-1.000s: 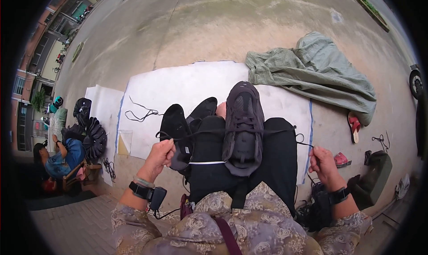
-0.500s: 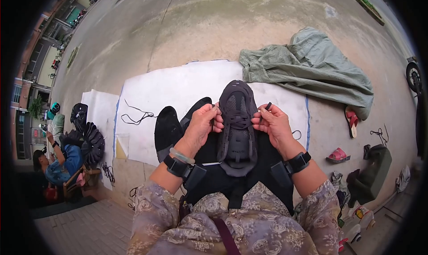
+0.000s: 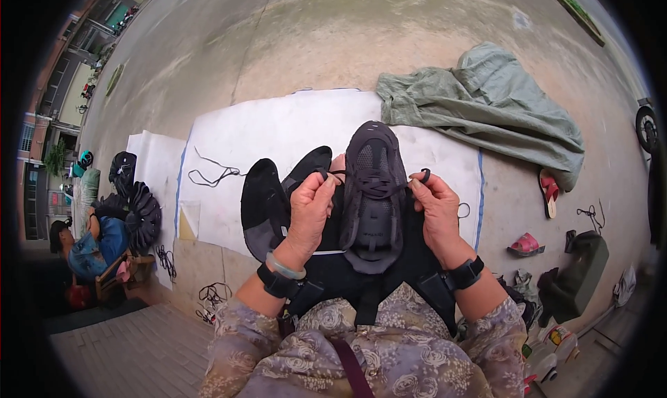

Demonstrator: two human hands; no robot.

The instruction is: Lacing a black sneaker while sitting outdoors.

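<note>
A dark grey sneaker (image 3: 374,234) with a mesh tongue sits across my black-clad lap, toe pointing away from me. Its dark shoelace (image 3: 377,184) crosses the upper and runs out to either side. To the left of the shoe, my left hand (image 3: 310,202) pinches one lace end between thumb and fingertips. On the other side, my right hand (image 3: 438,207) pinches the opposite end, whose tip curls above the fingers. Beyond my left hand lie two black shoe-shaped pieces (image 3: 261,196), partly overlapped by the hand and each other.
Under this spreads a white sheet (image 3: 278,130) with a loose dark lace (image 3: 208,177) on it. A grey-green cloth (image 3: 486,109) lies beyond, at right. Red slippers (image 3: 549,193) rest on the ground. Another person (image 3: 87,245) sits at far left beside bundled black shoes (image 3: 142,217).
My hands have moved apart from the shoe, drawing the lace ends outward to left and right. The seated person's raised arm has come down.
</note>
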